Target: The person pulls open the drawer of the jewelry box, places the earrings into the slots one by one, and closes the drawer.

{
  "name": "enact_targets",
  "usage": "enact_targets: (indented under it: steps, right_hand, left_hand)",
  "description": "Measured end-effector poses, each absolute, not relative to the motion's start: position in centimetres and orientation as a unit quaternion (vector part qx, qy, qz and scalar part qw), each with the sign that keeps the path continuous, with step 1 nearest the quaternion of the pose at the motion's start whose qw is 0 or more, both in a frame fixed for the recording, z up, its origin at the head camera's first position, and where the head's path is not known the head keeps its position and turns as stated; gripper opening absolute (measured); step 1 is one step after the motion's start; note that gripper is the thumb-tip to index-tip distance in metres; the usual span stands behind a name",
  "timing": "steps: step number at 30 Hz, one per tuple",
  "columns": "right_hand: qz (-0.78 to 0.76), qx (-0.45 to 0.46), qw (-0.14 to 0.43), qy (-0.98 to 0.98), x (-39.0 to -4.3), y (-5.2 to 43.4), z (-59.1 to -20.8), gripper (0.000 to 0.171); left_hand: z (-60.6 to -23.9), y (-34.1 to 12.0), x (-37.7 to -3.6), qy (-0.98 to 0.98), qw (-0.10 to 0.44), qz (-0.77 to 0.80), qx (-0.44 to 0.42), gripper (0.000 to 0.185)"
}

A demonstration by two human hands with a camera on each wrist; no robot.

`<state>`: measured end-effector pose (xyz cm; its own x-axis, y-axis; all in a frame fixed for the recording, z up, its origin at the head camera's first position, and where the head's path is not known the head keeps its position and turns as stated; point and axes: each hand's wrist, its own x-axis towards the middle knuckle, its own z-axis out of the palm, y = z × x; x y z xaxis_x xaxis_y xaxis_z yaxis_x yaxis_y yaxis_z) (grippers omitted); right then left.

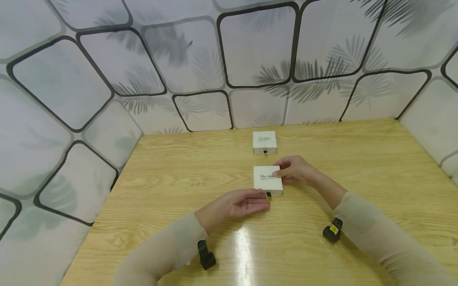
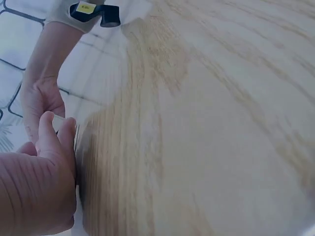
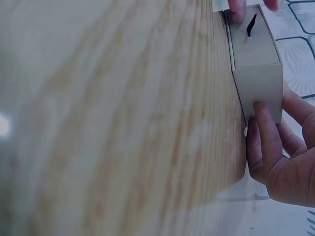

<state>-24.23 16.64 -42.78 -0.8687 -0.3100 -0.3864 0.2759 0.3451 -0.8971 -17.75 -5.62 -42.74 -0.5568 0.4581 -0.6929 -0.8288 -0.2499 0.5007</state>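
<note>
The right hand (image 1: 295, 170) grips the near white box (image 1: 266, 178) by its right side, thumb on the lid and fingers against the side wall — a hold that probably serves to steady the box while leaving its front face free. The small black tab (image 3: 251, 25) on that face points toward the person, which puts it within easy reach of the left hand (image 1: 243, 203). That hand has its fingers extended, palm partly up, with fingertips at the box's front edge beside the tab; it grasps nothing that shows. The near box thus lies just left of the right hand and just beyond the left fingertips, seemingly resting on the desk (image 1: 171, 167). A similar far box (image 1: 264, 140) stands behind it — apart and untouched.
</note>
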Motion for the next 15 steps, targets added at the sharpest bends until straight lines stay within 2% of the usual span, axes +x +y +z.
enact_targets:
  steps: [5,15]
  right_hand:
    - [-0.568,-0.014,0.261,0.781,-24.3,16.7,-42.9,0.048]
    - [-0.568,-0.002,0.269,0.778,-24.5,16.6,-42.6,0.049]
  left_hand:
    - [-43.0,-5.0,-17.5,0.417,0.433,0.768,-0.222,0.031]
    - [-43.1,-3.4,-17.6,0.411,0.435,0.77,-0.222,0.039]
